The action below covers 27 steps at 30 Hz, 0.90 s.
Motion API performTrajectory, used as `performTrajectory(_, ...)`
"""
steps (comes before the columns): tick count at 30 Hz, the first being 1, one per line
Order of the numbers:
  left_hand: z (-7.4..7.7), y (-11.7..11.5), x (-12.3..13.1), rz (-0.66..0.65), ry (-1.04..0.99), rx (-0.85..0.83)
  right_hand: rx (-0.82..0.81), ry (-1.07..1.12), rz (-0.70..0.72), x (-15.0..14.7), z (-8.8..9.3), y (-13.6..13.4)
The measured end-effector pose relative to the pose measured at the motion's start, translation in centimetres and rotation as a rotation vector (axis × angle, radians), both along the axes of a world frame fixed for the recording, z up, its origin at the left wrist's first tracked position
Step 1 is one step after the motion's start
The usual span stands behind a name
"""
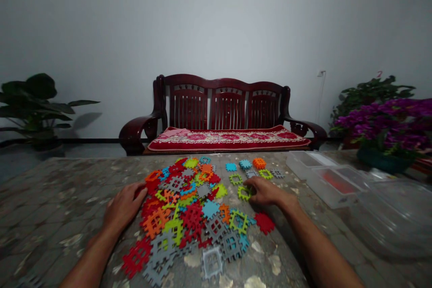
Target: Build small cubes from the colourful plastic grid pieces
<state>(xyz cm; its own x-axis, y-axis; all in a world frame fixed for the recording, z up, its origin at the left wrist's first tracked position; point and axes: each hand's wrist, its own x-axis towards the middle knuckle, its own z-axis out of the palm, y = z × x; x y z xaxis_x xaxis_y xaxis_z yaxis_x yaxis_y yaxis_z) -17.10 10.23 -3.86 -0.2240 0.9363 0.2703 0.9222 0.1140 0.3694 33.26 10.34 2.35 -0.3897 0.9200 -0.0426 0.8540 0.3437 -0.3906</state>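
Note:
A heap of toothed plastic building pieces (193, 214) in red, grey, orange, green and blue covers the middle of the table. My left hand (125, 202) lies at the heap's left edge, thumb and fingers apart, with its fingertips by an orange piece (153, 176) and nothing seen in its grasp. To the right of the heap, my right hand (265, 190) has its fingers closed on the edge of a green square frame piece (240, 193), which is low at the tabletop. Another green frame piece (231, 180) lies just beyond it. The right fingertips are partly hidden.
Small groups of blue pieces (245, 164) and orange pieces (259, 163) sit at the far right of the heap. A red piece (265, 223) lies near my right forearm. Clear plastic containers (337, 186) and purple flowers (391, 121) stand right; a wooden bench (224, 83) is behind the table.

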Motion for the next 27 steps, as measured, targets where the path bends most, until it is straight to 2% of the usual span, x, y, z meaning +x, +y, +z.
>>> performTrajectory(3, 0.3, -0.1, 0.1, -0.006, -0.035, -0.036, -0.003, 0.169, -0.055, 1.0, 0.5, 0.6)
performTrajectory(6, 0.5, -0.1, 0.2, -0.002, -0.053, -0.039, 0.128, 0.299, -0.234, 3.3, 0.7, 1.6)
performTrajectory(9, 0.5, -0.2, 0.2, 0.003, -0.063, -0.037, 0.261, 0.254, -0.508, 5.7, 0.2, 2.3)
performTrajectory(12, 0.2, -0.2, 0.1, 0.003, -0.058, -0.023, 0.285, 0.132, -0.674, 6.9, -0.7, 2.4)
performTrajectory(19, 0.0, 0.1, -0.1, -0.003, -0.052, -0.028, 0.263, -0.061, -0.766, 6.0, -1.6, 2.1)
performTrajectory(27, 0.3, -0.1, 0.0, -0.007, -0.054, -0.034, 0.303, -0.07, -0.797, 5.1, -2.4, 2.4)
